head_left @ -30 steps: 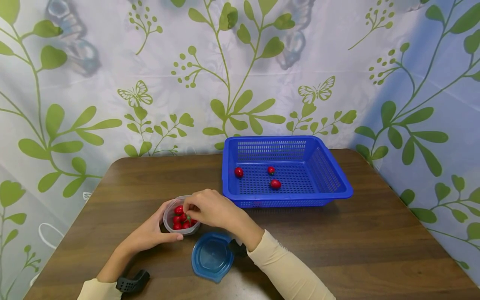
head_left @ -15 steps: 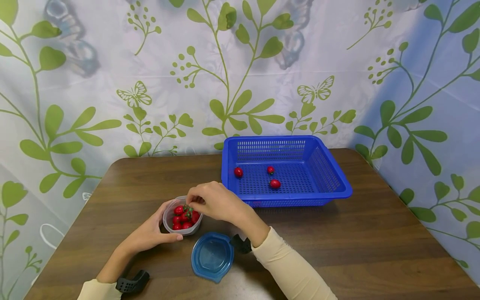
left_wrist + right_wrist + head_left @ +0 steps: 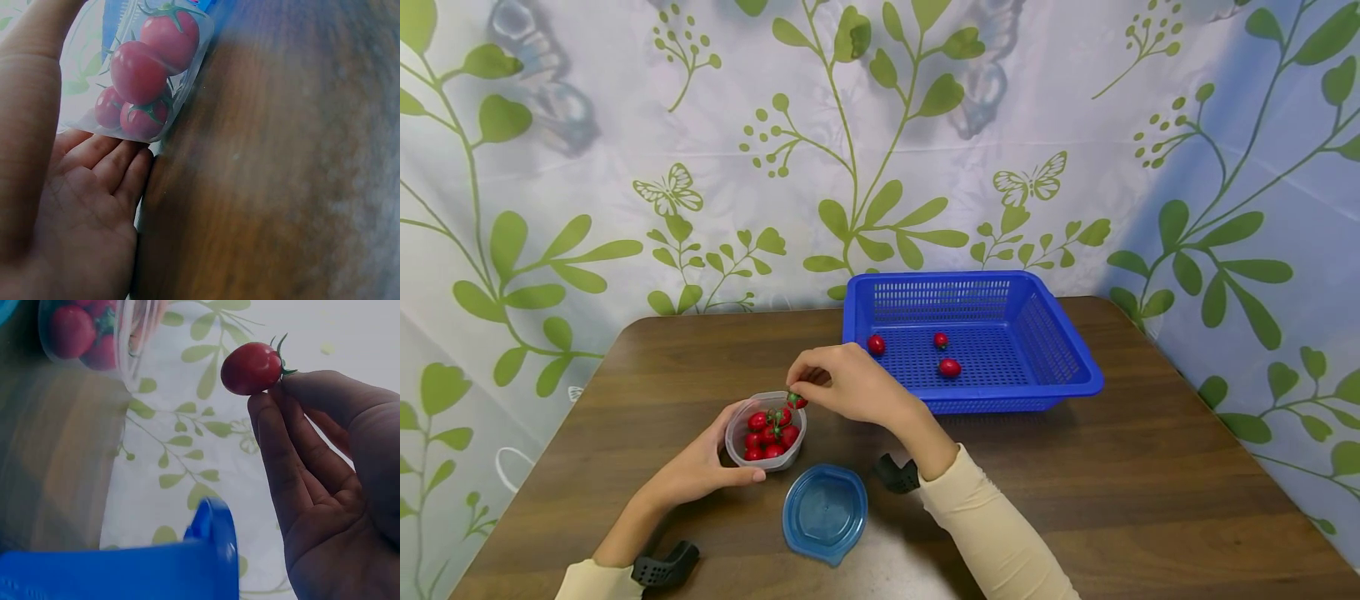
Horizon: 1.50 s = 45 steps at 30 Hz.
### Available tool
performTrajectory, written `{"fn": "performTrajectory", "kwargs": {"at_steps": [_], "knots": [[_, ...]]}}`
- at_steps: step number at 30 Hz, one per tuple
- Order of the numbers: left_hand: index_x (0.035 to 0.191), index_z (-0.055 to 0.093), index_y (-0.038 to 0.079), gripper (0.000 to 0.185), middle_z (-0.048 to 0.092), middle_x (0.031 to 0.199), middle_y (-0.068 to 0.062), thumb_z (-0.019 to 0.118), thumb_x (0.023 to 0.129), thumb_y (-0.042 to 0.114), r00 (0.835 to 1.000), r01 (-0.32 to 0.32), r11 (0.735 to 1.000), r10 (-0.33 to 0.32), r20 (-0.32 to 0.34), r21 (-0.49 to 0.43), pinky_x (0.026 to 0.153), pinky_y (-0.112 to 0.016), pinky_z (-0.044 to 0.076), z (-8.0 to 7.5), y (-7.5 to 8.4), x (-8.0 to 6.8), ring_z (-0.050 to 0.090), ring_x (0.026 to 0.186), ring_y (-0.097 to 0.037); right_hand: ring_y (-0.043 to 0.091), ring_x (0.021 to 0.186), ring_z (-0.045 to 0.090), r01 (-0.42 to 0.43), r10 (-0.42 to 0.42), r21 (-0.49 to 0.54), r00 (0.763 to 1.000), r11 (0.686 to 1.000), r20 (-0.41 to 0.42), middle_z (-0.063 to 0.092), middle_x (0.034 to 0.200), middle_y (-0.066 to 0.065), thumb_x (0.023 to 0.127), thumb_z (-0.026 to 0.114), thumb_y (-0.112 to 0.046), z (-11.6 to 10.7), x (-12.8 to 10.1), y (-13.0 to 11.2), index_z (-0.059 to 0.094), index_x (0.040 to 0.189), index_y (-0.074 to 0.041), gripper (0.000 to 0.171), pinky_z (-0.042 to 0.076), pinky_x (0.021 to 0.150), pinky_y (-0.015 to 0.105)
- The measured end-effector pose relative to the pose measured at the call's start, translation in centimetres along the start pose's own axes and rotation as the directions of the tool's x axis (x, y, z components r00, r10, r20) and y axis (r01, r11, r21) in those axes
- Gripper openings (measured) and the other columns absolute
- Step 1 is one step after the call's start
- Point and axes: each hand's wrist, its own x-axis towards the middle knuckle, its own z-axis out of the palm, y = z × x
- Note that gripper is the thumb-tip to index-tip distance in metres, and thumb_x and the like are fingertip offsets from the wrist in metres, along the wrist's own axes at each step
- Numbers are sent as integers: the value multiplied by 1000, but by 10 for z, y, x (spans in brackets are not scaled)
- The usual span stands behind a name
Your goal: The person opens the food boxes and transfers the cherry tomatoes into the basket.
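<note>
My right hand (image 3: 852, 385) pinches a cherry tomato (image 3: 251, 369) by its green stem end. In the head view the tomato hangs just above the far right rim of a clear plastic container (image 3: 784, 461). Several red cherry tomatoes (image 3: 772, 451) with green calyxes lie in that container. My left hand (image 3: 703, 462) steadies it from the left, thumb along the near side and fingers at the far side. The left wrist view shows those fingers against the container's wall, with tomatoes (image 3: 139, 74) visible through the plastic.
A blue slotted basket (image 3: 985, 392) stands at the back right of the wooden table (image 3: 1120, 483), with three tomatoes (image 3: 950, 367) spread in it. A round blue lid (image 3: 825, 512) lies in front of the container. Behind the table hangs a leaf-patterned curtain (image 3: 715, 100).
My right hand has risen out of the container and moved up and right, lifting one tomato. The left hand and container have stayed in place.
</note>
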Motion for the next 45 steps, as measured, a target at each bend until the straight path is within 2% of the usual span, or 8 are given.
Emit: {"fn": "performTrajectory", "kwargs": {"at_steps": [7,13,16,19,22,26,30,45], "knots": [[159,29,17,92,46,154,-9,84,86,24,1000,-17,1000,17,-6,11,106,-21,42,0,0,-1,48,134,-12,-1,84,68,-17,19,37,999,999,-42,74,90,-8,98,71,-14,-16,-5,4,74,101,-14,4,56,81,21],[159,29,18,92,45,155,-9,84,85,25,1000,-12,1000,13,-6,17,107,-21,41,-1,-1,-1,47,134,-8,0,86,69,-30,33,35,995,999,-91,75,90,-8,99,71,-15,-29,-11,9,73,103,-13,6,56,83,22],[159,29,19,92,45,156,-9,84,85,25,1000,-6,1000,6,-8,25,107,-21,41,-1,-1,-1,47,135,-11,1,87,69,-37,41,33,992,999,-117,75,91,-7,98,71,-15,-35,-14,11,74,104,-12,7,56,83,22],[159,29,19,92,44,156,-9,84,86,26,1000,0,999,0,-8,35,107,-22,41,0,-1,-2,47,137,-19,3,87,69,-50,56,44,988,998,-144,75,92,-5,97,73,-14,-40,-16,13,75,103,-11,7,57,81,24],[159,29,21,93,44,157,-7,85,85,28,1000,14,999,-14,-11,36,108,-22,41,-1,1,-3,46,138,-15,5,87,69,-71,80,54,983,996,-165,75,93,-4,97,73,-14,-46,-19,14,75,102,-13,5,58,79,25],[159,29,21,93,44,157,-6,85,85,28,1000,22,999,-21,-12,35,109,-22,39,-1,2,-3,44,140,-16,5,86,69,-90,97,46,977,995,-190,75,92,-6,97,73,-15,-54,-23,18,75,101,-14,5,58,78,26],[159,29,20,93,43,157,-9,85,85,27,1000,6,999,-5,-11,40,108,-21,40,-1,0,-2,44,140,-31,5,86,69,-107,112,35,971,994,-212,74,91,-7,98,73,-17,-61,-27,23,76,102,-12,7,58,80,27],[158,30,19,92,44,157,-10,85,85,27,1000,0,999,0,-6,40,108,-22,40,0,1,-1,44,140,-34,10,92,70,-223,229,52,938,973,-261,75,98,-4,99,72,-19,-87,-46,45,76,104,-16,8,58,87,34]]}}
